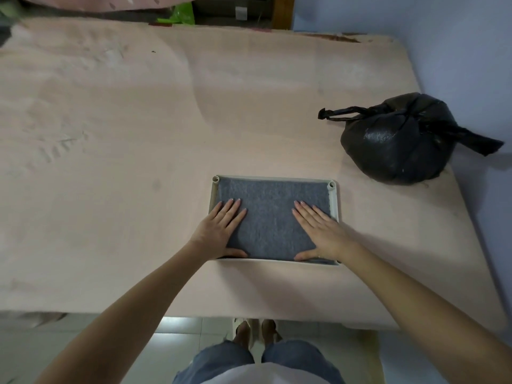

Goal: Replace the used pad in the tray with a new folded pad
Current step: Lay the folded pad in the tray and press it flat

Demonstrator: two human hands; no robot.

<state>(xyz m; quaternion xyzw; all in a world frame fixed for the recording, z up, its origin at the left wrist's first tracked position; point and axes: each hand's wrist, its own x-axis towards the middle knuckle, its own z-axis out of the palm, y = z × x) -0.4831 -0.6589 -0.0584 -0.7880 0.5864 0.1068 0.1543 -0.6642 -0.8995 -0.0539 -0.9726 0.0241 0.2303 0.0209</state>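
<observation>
A grey folded pad [270, 214] lies flat inside a cream rectangular tray [334, 200] near the front of a pink-covered surface. My left hand [221, 231] presses flat on the pad's left side, fingers straight and spread, thumb along the near edge. On the pad's right side my right hand [320, 231] lies flat in the same way, with its thumb at the near edge. Neither hand grips anything. The pad fills the tray from wall to wall.
A tied black plastic bag [396, 142] sits on the pink surface [124, 162] to the right and behind the tray, close to the blue wall [471, 51]. The surface's front edge runs just before my legs. Tiled floor [180, 331] lies below.
</observation>
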